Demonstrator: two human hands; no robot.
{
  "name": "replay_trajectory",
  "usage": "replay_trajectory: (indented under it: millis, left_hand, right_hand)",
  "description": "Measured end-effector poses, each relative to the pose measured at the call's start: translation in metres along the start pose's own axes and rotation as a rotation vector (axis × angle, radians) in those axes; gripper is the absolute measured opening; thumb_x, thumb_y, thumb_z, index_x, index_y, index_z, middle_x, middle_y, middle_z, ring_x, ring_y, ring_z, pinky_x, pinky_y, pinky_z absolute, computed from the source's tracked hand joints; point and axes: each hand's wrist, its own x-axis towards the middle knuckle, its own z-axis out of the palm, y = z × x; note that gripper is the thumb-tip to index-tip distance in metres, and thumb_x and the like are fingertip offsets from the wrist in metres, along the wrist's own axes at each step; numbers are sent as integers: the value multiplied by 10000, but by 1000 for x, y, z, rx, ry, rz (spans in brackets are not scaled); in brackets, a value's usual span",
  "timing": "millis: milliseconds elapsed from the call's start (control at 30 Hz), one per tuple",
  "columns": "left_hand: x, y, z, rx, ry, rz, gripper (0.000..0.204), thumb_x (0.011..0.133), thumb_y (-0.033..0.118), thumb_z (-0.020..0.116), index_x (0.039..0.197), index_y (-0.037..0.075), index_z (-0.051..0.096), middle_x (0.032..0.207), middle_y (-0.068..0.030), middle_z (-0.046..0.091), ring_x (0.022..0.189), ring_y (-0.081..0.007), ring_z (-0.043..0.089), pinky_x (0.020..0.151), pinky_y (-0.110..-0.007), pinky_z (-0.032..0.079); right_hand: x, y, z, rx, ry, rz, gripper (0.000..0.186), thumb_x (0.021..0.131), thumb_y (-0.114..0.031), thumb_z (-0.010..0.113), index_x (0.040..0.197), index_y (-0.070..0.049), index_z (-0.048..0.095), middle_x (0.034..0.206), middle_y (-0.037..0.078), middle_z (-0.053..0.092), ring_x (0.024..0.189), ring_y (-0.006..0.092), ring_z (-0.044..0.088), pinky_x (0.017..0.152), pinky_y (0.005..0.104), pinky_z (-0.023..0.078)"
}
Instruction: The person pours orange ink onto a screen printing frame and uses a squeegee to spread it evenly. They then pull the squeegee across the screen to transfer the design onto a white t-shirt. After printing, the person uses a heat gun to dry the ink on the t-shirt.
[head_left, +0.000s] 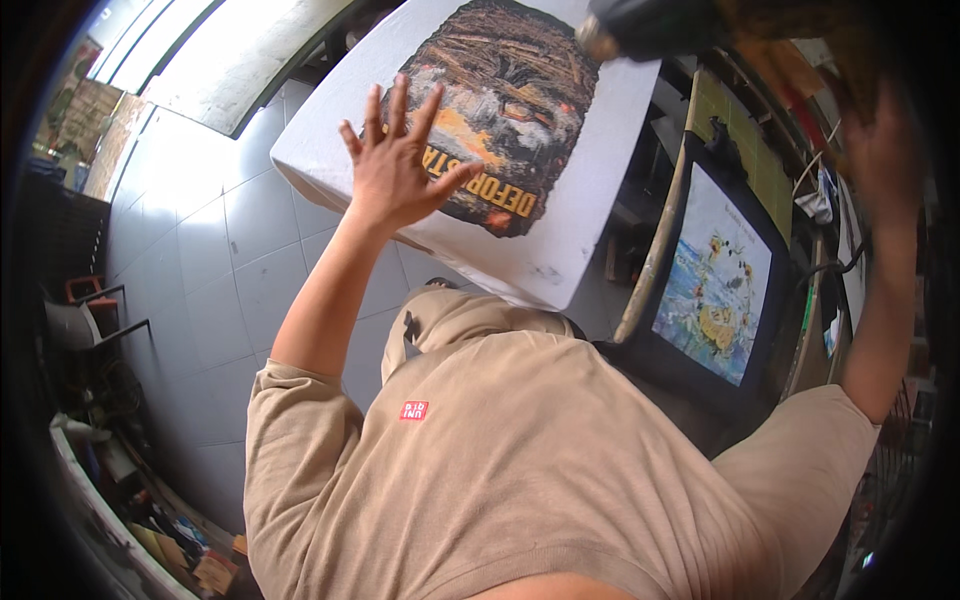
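Observation:
A white cloth [600, 200], most likely a T-shirt, is stretched over a flat board in front of me. Its large dark print [500, 120] has smoky, fiery colours and yellow lettering. My left hand [395, 185] rests on the print's near left part, palm down with fingers spread. Raised at the far right, my right hand [882, 160] grips a dark tool that looks like a heat gun [670, 28], blurred by motion. Its pale nozzle points left, above the far right part of the cloth. The grip itself is smeared and partly in shadow.
Right of the cloth stands a black-framed board [765, 240] bearing a colourful picture [715, 285]. Beyond it are shelves with cluttered things. A chair [85, 315] stands on the grey tiled floor [205, 290] at left. Boxes and odds and ends lie at lower left.

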Motion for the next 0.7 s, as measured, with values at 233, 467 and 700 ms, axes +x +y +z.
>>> replay_trajectory:
  millis: [233,467,700]
  left_hand:
    - [16,-68,11,-212,-10,12,957,705,769,504,1451,233,233,1482,-225,173,1390,-397,64,1014,-682,79]
    - [10,-97,8,-162,-133,-2,754,781,708,463,1336,197,472,1423,-147,365,1371,-316,221,1066,-587,128]
    - [10,-98,12,-313,1,-80,751,802,664,478,1285,90,505,1356,-137,455,1332,-293,317,1080,-520,184]
  right_hand:
    - [16,-79,-14,-62,-282,15,489,834,-408,625,1141,-41,527,920,153,634,757,334,636,607,391,492]
    - [29,-146,6,6,-252,88,507,810,-369,656,1161,-37,504,942,130,635,797,336,637,629,396,510]
    - [44,-172,18,69,-325,71,494,798,-366,661,1135,-52,481,943,124,616,814,328,632,626,411,515]
